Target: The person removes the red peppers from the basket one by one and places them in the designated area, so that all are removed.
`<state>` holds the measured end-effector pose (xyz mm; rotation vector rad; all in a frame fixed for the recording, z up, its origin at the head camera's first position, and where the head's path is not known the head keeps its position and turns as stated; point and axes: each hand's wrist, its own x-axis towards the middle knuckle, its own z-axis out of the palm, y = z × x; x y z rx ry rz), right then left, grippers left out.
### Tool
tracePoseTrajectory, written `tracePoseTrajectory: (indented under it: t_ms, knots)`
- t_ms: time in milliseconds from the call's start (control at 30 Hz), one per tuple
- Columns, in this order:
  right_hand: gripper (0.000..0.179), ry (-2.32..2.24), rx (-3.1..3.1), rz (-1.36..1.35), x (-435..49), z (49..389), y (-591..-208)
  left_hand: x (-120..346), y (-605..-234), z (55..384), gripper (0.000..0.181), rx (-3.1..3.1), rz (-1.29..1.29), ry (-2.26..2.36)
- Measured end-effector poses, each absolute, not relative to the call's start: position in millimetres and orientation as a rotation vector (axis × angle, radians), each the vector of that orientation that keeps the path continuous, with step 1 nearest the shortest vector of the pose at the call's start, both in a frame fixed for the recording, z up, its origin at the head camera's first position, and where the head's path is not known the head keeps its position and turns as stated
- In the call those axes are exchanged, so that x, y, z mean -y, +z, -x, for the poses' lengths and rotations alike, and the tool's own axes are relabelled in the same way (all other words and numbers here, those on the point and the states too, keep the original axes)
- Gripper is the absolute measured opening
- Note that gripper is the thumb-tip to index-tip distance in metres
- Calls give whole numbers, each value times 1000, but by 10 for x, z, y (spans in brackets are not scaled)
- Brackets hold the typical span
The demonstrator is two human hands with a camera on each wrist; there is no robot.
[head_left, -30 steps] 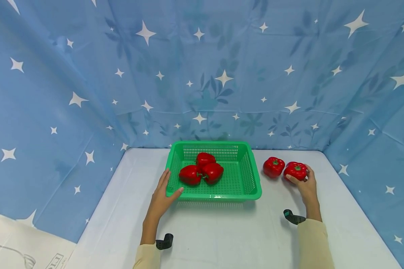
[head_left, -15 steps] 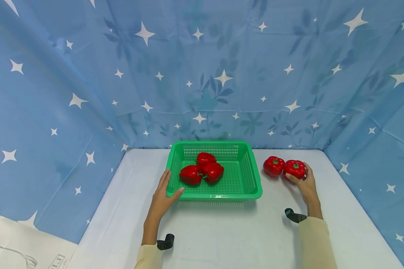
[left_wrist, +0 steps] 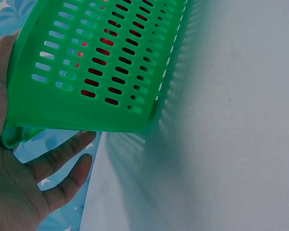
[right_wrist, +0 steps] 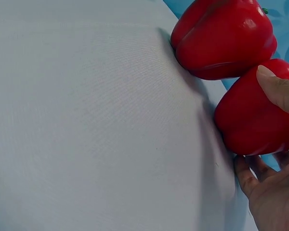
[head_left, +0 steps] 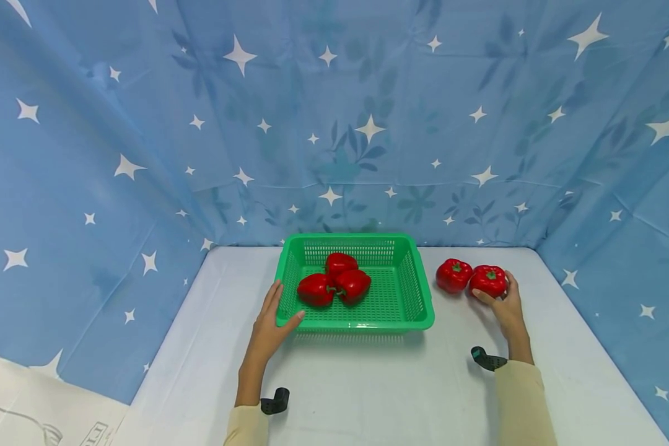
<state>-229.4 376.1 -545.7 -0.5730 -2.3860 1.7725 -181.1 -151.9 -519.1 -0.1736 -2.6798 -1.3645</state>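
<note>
Your right hand (head_left: 507, 313) is holding the rightmost red bell pepper (head_left: 487, 280), ideally squeezing evenly, while your wide-spread left hand (head_left: 269, 325) is resting against the green perforated basket (head_left: 368, 326).

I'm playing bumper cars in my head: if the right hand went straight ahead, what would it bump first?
The red pepper it touches: the right hand curls around it, so that comes first. Past that, probably the blue starry curtain, though depth is hard to judge.

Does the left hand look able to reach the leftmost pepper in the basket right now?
Likely yes: the left hand is at the near-left corner of the green basket, near the leftmost pepper, and the open top leaves it uncovered.
</note>
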Motion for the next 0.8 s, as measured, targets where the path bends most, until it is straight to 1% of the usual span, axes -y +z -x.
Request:
tracePoseTrajectory:
  t_ms: [367,800]
  knots:
    - [105,1792,2372,578,-3788,2261,-5469,1512,-5193,1814,87,2672,178,-1362]
    - [103,1802,2352,647,-3810,2202,-5459,1517,-5173,1811,89,2694,154,-1385]
